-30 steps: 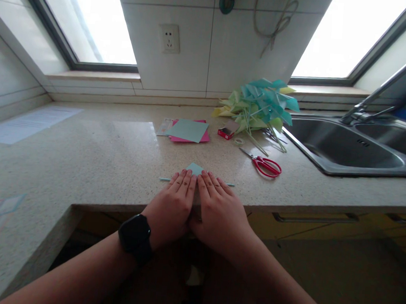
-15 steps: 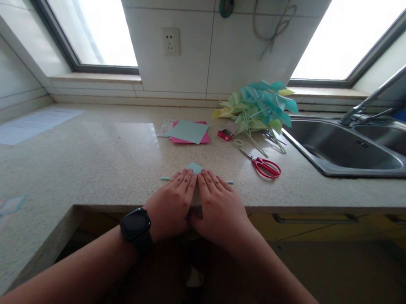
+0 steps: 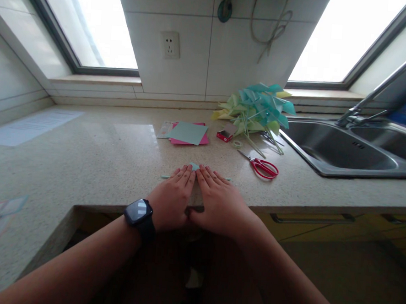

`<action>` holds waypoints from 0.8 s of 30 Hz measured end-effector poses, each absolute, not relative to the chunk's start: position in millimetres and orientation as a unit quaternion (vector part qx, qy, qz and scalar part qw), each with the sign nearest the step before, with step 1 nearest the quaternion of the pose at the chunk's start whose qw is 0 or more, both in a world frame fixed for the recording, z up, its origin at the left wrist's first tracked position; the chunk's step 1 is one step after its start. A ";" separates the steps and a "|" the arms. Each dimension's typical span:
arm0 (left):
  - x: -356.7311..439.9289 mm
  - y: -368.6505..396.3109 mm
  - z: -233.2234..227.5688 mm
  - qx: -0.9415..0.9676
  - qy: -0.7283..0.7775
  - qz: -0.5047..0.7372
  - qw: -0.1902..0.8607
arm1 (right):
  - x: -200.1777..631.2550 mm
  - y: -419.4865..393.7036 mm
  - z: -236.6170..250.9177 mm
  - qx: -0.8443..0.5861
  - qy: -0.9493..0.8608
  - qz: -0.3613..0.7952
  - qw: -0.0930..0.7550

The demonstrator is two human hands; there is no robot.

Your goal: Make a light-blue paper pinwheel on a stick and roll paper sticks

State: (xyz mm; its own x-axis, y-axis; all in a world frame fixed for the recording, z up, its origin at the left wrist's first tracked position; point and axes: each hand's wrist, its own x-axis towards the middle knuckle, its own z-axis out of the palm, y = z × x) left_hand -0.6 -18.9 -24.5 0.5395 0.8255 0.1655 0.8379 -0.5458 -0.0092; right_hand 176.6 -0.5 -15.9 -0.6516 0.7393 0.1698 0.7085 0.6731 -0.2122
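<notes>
Head view: left hand (image 3: 172, 198) and right hand (image 3: 220, 201) lie side by side, fingers stretched flat, pressing blue paper (image 3: 194, 166) onto the counter (image 3: 95, 159).

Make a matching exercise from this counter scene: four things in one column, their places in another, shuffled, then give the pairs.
Things:
1. light blue paper
2. red scissors
3. paper pinwheels
4. black watch

Places:
A. heaped by the back wall, left of the sink
B. on the left wrist
C. flat under both hands, left hand and right hand
D. lying on the counter between the hands and the sink

Pairs: 1-C, 2-D, 3-A, 4-B
</notes>
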 end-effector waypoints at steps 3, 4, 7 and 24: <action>-1.2 -19.1 -25.4 -0.877 -0.473 -0.076 0.049 | 176.9 -1.6 -13.5 -0.401 -0.906 0.060 0.125; -1.7 -19.9 -25.9 -0.877 -0.471 -0.079 0.052 | 176.9 -3.2 -13.5 -0.402 -0.905 0.058 0.126; -3.9 -26.3 -27.3 -0.881 -0.462 -0.088 0.060 | 177.2 -12.5 -15.1 -0.408 -0.902 0.051 0.134; -6.7 -51.8 -33.3 -0.879 -0.429 -0.179 0.105 | 219.1 -37.8 -41.6 -0.395 -0.869 -0.073 0.288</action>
State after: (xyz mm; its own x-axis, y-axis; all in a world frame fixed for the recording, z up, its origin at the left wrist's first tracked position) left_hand -6.7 -51.8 -33.3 0.5684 0.7164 0.4046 0.7915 -0.6104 -0.0312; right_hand 219.1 -37.8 -41.6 -0.5225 0.6446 0.5581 0.7289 0.6773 -0.0999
